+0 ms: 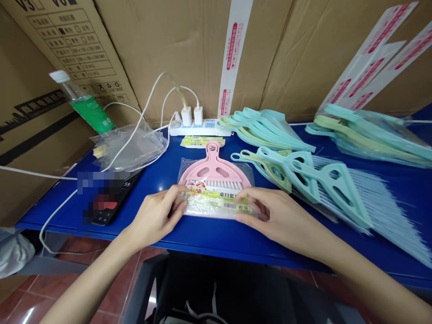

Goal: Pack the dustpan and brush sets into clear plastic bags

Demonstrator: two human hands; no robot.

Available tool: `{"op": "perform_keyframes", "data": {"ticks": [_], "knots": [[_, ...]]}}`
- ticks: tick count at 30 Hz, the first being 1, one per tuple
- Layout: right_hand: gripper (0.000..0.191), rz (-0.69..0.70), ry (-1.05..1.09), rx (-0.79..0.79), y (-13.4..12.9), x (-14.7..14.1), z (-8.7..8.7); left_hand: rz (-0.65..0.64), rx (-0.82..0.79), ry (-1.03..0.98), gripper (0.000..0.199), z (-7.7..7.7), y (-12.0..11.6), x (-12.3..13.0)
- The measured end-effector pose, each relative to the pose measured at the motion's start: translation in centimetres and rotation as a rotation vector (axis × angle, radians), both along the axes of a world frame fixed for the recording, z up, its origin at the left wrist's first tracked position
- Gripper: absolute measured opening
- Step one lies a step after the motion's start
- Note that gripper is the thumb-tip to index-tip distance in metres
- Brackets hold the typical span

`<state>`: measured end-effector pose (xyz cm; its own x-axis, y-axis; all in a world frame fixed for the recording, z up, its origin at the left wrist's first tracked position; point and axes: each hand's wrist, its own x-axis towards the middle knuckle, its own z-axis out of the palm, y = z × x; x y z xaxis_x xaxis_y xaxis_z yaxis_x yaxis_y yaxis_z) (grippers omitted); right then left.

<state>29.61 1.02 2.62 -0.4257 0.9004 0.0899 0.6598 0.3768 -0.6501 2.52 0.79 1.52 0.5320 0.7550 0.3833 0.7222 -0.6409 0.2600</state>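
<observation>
A cardboard box (84, 49) stands at the far left; before it a bottle with a green label (89, 112) leans, its white cap up and to the left; just beside it lie crumpled clear bags (133, 144), and nearer the front edge a dark phone (118, 198) rests on the blue surface (158, 180); white cables (123, 153) loop across this side, some running to a white power strip (202, 129) at the back, in which two white chargers (192, 116) sit upright.

The left hand (160, 211) is partly closed, thumb and forefinger holding the left side of a clear bag (205, 208); inside, near the front edge of the surface and between the two hands, lie a pink dustpan (193, 171) and a pink brush (213, 166), handles pointing away, with a printed label (209, 192) across the bristles; small paper labels (202, 141) lie just behind.

The right hand (270, 211) is half closed, its fingers bent over the bag's right side and the thumb near the lower edge, holding it loosely; beyond it lie overlapping blue and green dustpans (270, 128), nearer are similar brushes (313, 173) with pale bristles; at the far right more dustpans (371, 135) lie under clear plastic.
</observation>
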Motion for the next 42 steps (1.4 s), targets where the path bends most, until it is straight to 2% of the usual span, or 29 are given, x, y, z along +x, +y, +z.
{"op": "perform_keyframes", "data": {"ticks": [5, 9, 13, 20, 24, 27, 33, 42], "knots": [[0.025, 0.052, -0.022, 0.041, 0.0, -0.2, 0.3, -0.001, -0.107, -0.028, 0.010, 0.2, -0.2, -0.1], [0.028, 0.058, -0.032, 0.054, 0.0, -0.2, 0.3, -0.032, -0.168, -0.076, 0.013, 0.4, -0.1, -0.2], [0.030, 0.061, -0.053, 0.080, 0.1, -0.1, 0.1, -0.093, -0.187, -0.064, 0.026, 0.7, -0.1, -0.2], [0.035, 0.058, -0.077, 0.124, 0.2, -0.4, -0.4, -0.048, -0.209, -0.016, 0.033, 0.8, 0.0, 0.1], [0.036, 0.052, -0.075, 0.145, 0.2, -0.5, -0.6, -0.019, -0.224, -0.013, 0.030, 0.7, 0.1, 0.3], [0.035, 0.046, -0.047, 0.146, 0.2, -0.4, -0.7, 0.039, -0.259, -0.057, 0.021, 0.5, 0.2, 0.4], [0.014, -0.029, 0.040, 0.081, 0.1, -0.3, -0.7, 0.086, -0.253, -0.094, 0.007, 0.0, 0.2, 0.4], [0.019, -0.060, 0.088, 0.055, 0.2, -0.1, -1.2, 0.110, -0.231, -0.130, 0.008, -0.2, 0.2, 0.7]]}}
